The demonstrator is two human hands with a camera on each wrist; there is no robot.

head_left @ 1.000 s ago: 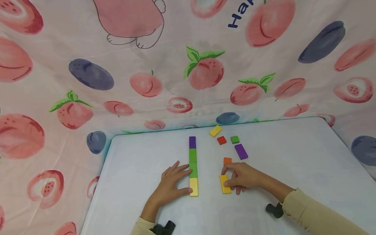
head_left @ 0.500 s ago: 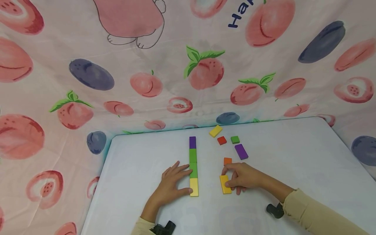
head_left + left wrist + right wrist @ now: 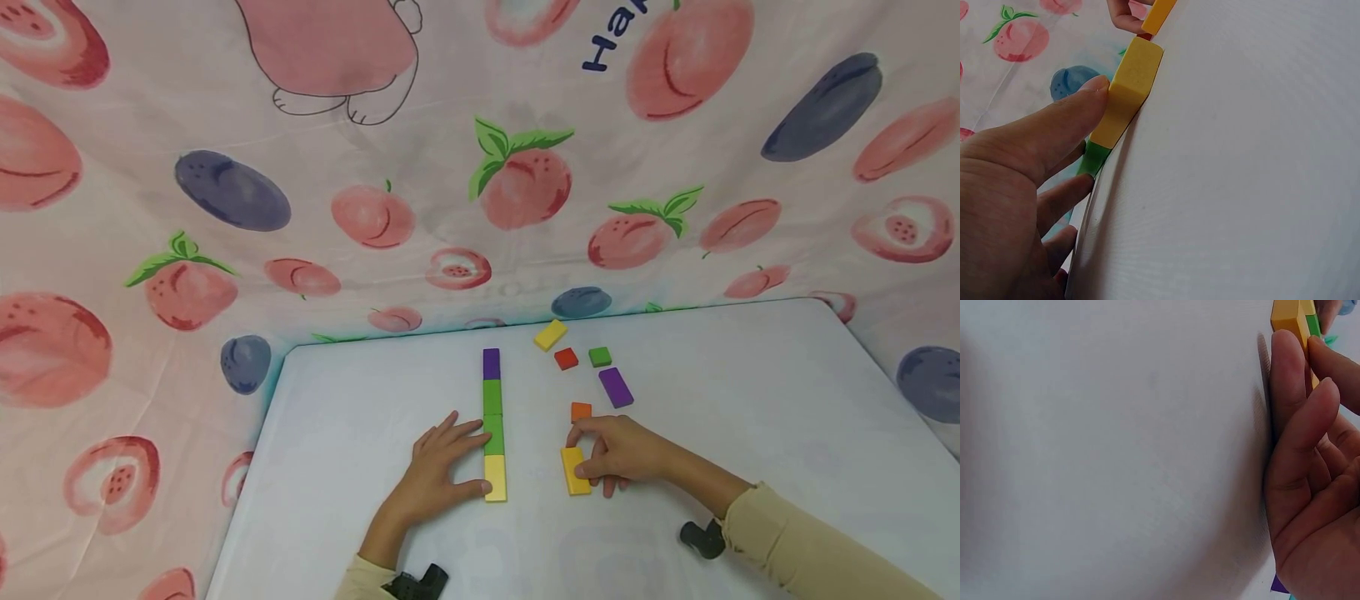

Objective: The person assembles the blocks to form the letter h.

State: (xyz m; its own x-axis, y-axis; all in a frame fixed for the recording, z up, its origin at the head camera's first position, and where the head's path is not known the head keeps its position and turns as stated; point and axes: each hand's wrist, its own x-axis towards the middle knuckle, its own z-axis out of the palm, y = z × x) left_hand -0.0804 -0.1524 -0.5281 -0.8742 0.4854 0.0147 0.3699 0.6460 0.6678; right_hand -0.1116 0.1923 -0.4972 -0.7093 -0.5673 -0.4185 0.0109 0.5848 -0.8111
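Orange-yellow block (image 3: 572, 472) stays put, pinched by the right hand (image 3: 621, 447), while the left hand (image 3: 438, 465), loosely spread, touches the unchanged four-block row (image 3: 494, 423).

The row of blocks (image 3: 492, 413) was purple, green and yellow, the held block (image 3: 572, 468) right of it golden yellow, the tabletop (image 3: 322, 433) under it white, the cloth (image 3: 442, 150) behind it pale pink, fruit-patterned.

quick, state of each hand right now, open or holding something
Left hand: open, touching the pale yellow rectangular block and the green rectangular block next to it.
Right hand: closed, pinching the deep yellow rectangular block.
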